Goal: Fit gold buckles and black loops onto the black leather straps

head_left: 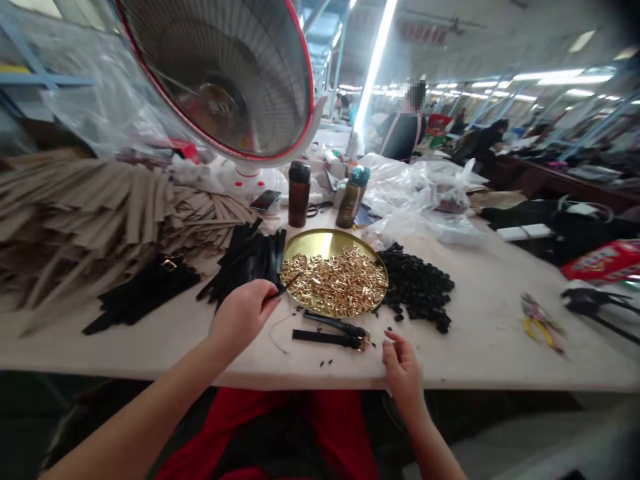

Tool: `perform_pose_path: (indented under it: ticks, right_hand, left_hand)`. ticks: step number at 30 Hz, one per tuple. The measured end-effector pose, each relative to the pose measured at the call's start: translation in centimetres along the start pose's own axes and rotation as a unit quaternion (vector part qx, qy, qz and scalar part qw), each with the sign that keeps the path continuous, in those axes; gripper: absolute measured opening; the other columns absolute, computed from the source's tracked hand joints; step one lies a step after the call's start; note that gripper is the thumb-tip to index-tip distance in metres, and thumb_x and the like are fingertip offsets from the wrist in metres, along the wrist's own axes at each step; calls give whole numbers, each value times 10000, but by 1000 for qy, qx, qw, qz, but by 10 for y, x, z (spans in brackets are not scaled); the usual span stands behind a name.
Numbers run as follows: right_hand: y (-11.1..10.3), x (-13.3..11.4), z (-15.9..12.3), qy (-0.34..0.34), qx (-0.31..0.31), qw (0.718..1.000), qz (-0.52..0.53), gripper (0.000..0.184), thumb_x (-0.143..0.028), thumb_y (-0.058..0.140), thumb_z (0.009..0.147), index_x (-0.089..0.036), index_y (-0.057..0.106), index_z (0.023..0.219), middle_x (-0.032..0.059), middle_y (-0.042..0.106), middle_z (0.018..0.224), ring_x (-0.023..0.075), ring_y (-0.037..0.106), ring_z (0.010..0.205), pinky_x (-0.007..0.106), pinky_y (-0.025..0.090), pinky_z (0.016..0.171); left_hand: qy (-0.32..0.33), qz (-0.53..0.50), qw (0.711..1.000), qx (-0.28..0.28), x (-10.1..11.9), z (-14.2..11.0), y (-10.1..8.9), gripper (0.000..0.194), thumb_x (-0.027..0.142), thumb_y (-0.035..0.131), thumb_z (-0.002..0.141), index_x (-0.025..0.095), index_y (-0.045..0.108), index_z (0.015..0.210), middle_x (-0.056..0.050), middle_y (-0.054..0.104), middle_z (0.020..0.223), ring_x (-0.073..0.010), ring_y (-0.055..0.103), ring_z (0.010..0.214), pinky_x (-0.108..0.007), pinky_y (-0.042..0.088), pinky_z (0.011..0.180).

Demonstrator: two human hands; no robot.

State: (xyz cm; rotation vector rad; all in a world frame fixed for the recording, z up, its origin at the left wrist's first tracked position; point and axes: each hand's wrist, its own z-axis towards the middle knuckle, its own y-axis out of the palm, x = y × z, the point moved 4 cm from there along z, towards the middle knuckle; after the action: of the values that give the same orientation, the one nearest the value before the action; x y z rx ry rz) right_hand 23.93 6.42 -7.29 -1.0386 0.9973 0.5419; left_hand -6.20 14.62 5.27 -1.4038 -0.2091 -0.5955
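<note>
One thin black strip (290, 285) is pinched in fingers of left hand (245, 312), far end over left rim of round gold metal tray (326, 241). Two flat black straps (325, 338) with gold buckles lie just in front. Right hand (403, 367) is near buckles, fingers partly curled; cannot tell whether gripping anything.

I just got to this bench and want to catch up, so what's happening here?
The left hand pinches a thin black strip at the edge of a round tray of small gold metal pieces. The right hand is beside two black straps, at least one with a gold buckle.
</note>
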Motion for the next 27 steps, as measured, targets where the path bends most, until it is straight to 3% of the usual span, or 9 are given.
perform_pose_path:
  ticks: [1, 3, 6, 9, 13, 16, 20, 23, 27]
  right_hand:
    - [-5, 2, 5, 0, 15, 1000, -8, 424, -469, 401, 814, -126, 516, 1037, -52, 433, 562, 133, 452, 493, 257, 389, 491]
    - [-18, 6, 19, -8, 48, 997, -54, 412, -457, 390, 817, -122, 522, 1017, -31, 478, 596, 138, 474, 521, 266, 407, 514]
    - [-38, 12, 46, -23, 69, 989, -127, 375, -436, 413, 801, -122, 538, 964, 26, 544, 699, 163, 505, 600, 304, 427, 585]
    - [-46, 14, 71, -43, 43, 982, -176, 319, -398, 450, 775, -135, 573, 906, 61, 546, 808, 169, 503, 652, 329, 420, 659]
    - [-39, 12, 84, -69, -22, 971, -230, 250, -367, 512, 728, -170, 610, 847, 44, 519, 846, 143, 473, 593, 332, 399, 671]
    - [-34, 11, 78, -85, -62, 956, -274, 210, -369, 509, 737, -183, 599, 778, 37, 515, 821, 152, 473, 602, 330, 389, 657]
    - [-32, 15, 66, -109, -98, 928, -343, 229, -378, 453, 778, -183, 552, 711, 42, 518, 752, 181, 492, 655, 323, 394, 644]
    - [-36, 19, 62, -97, -90, 929, -347, 221, -338, 450, 767, -161, 559, 843, 62, 549, 771, 209, 519, 715, 336, 412, 668]
    - [-42, 21, 58, -94, -89, 930, -344, 341, -344, 389, 782, -154, 570, 1000, 100, 558, 884, 235, 543, 781, 375, 423, 730]
  left_hand:
    - [-9, -79, 996, -35, 8, -6, 6, 168, 361, 497, 777, 196, 526, 771, -3, 559, 711, -160, 513, 684, -253, 365, 638]
    - [-49, -251, 961, -103, 23, -17, 22, 210, 395, 519, 751, 189, 487, 727, 24, 522, 633, -131, 489, 606, -227, 364, 572]
    - [-158, -447, 858, -196, 37, -31, 55, 254, 409, 549, 714, 182, 434, 730, 40, 519, 591, -95, 446, 515, -190, 329, 472]
    - [-265, -539, 761, -246, 43, -41, 81, 264, 399, 556, 713, 180, 418, 765, 41, 548, 614, -63, 406, 473, -158, 289, 425]
    - [-331, -597, 679, -271, 45, -46, 96, 200, 288, 564, 709, 175, 441, 819, 15, 591, 733, -55, 463, 539, -147, 348, 466]
    - [-347, -618, 648, -277, 43, -47, 98, 181, 239, 554, 711, 175, 456, 849, 10, 587, 756, -54, 483, 557, -146, 364, 471]
    - [-347, -638, 638, -256, 40, -47, 99, 167, 219, 558, 710, 169, 459, 835, 20, 553, 724, -51, 478, 551, -149, 372, 466]
    - [-331, -650, 642, -236, 41, -47, 98, 171, 187, 570, 689, 162, 481, 833, 28, 517, 726, -60, 491, 593, -165, 401, 492]
    - [-324, -658, 643, -220, 43, -51, 92, 178, 176, 573, 674, 160, 486, 829, 25, 506, 727, -70, 499, 609, -176, 408, 496]
